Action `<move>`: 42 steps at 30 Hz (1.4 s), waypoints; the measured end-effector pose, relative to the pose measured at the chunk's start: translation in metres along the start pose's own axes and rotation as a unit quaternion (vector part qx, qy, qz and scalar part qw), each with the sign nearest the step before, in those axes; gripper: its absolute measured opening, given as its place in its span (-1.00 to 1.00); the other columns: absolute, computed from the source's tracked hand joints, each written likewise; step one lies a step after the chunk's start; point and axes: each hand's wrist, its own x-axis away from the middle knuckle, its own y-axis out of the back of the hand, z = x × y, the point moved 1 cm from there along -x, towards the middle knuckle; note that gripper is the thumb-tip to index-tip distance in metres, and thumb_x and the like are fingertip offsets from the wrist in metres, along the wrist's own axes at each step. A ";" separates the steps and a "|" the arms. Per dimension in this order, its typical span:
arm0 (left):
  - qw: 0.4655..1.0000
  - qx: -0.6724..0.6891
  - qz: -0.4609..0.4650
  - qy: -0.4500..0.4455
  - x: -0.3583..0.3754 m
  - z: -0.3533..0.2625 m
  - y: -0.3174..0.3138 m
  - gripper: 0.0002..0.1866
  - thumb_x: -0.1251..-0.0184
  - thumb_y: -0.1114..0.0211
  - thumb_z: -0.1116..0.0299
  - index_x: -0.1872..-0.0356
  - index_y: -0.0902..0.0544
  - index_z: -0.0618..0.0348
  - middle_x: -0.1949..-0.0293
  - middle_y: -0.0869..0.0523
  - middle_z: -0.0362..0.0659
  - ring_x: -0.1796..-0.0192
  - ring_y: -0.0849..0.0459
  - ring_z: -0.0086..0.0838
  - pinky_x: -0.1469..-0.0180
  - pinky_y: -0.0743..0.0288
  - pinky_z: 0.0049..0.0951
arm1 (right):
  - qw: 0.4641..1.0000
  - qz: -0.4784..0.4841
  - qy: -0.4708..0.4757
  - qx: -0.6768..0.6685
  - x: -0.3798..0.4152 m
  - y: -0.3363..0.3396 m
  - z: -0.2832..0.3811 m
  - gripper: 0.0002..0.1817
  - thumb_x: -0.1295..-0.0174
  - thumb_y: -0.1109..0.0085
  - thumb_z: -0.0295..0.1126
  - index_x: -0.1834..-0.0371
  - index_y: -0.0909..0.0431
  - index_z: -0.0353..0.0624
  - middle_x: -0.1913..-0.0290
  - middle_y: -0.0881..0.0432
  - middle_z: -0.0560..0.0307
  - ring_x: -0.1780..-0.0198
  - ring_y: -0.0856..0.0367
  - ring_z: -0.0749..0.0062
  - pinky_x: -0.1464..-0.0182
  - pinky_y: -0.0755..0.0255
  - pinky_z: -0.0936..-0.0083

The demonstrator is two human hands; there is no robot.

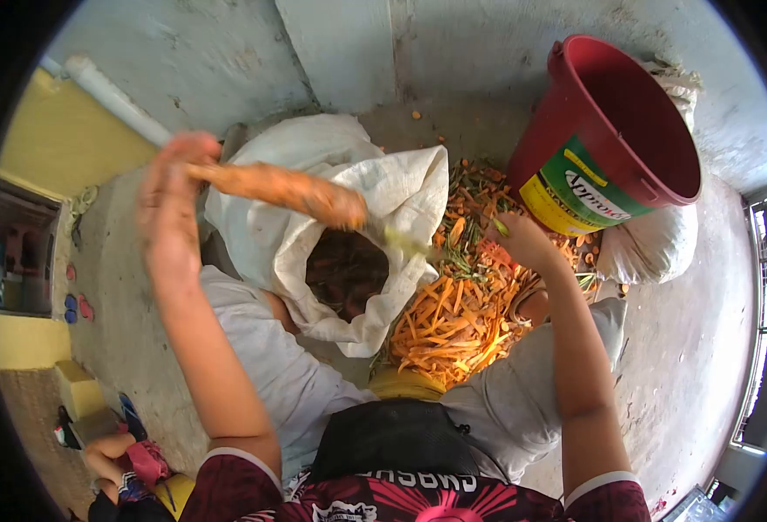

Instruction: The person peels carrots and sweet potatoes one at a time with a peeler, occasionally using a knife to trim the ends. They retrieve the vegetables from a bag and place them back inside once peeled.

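My left hand (174,187) is raised at the left, fingers closed round the narrow end of a large carrot (288,193). The carrot points right, over the opening of a white woven sack (301,300), and a blurred pale-green stem (405,242) shows just past its thick end. Inside the sack, dark brownish contents (348,270) are visible. My right hand (527,244) is closed above the orange peelings (453,326). A small yellow-green bit shows at its fingers; I cannot tell what this hand holds.
A red bucket (544,130) with a green and yellow label stands at the back right, beside a filled white sack (653,248). Green trimmings (470,187) lie behind the peelings. A grey wall (453,52) runs along the back. Another person's leg (105,457) shows at lower left.
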 end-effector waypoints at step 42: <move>0.707 0.593 -0.157 0.352 0.133 0.073 -0.133 -0.77 0.01 0.01 0.37 0.73 -0.16 0.08 0.66 -0.26 -0.22 0.42 -0.38 -0.34 0.08 -0.34 -0.20 | 0.906 -0.214 -0.128 -0.342 0.078 -0.142 0.080 -0.76 -0.03 -0.02 -0.32 0.47 -0.43 -0.34 0.59 -0.46 -0.16 0.52 -0.42 0.09 0.41 -0.29 0.33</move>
